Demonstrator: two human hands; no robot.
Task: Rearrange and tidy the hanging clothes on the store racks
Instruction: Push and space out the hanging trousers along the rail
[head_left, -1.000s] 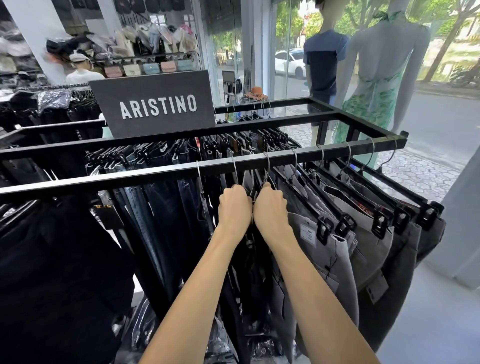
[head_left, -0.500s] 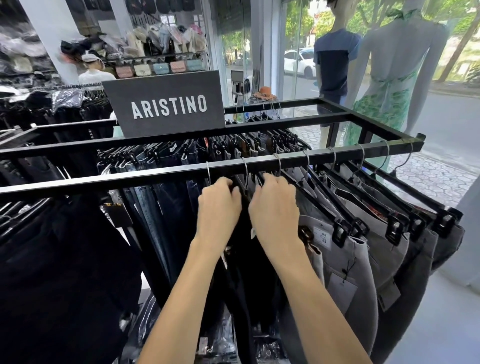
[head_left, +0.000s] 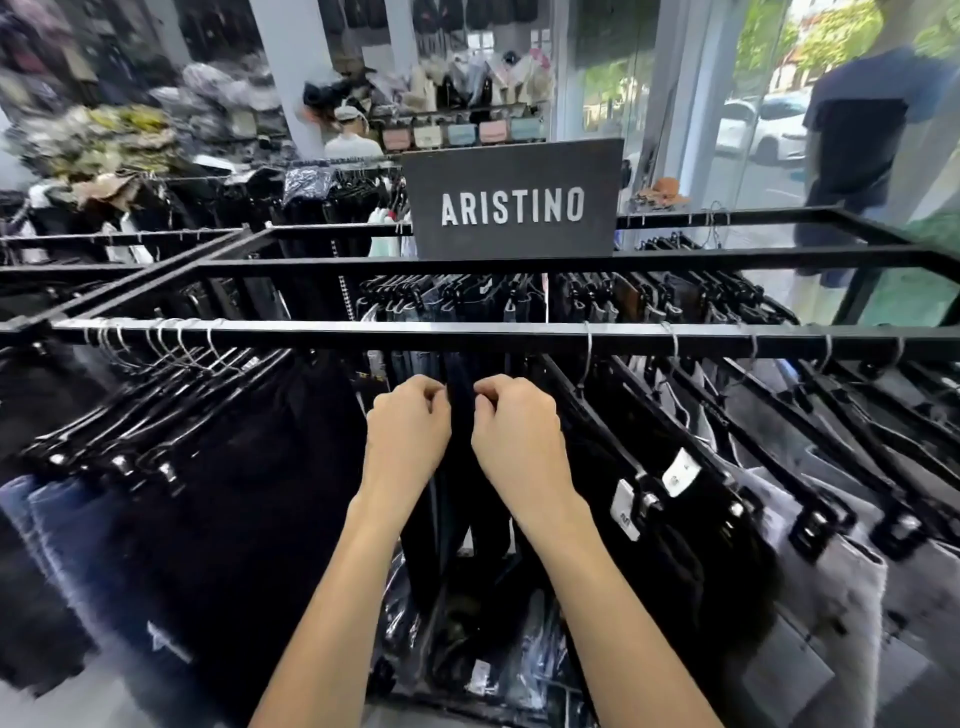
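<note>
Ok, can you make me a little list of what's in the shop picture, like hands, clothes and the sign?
left hand: fingers curled on the dark hanging garment
right hand: fingers curled on the same garment
front rail: hangers bunched left, spread out right
clothes: dark trousers left, grey trousers right
sign: reads ARISTINO, standing on the rack

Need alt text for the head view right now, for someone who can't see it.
Both hands, left hand and right hand, grip a dark garment hanging under the front rail, between black trousers on clip hangers. An ARISTINO sign stands behind.
</note>
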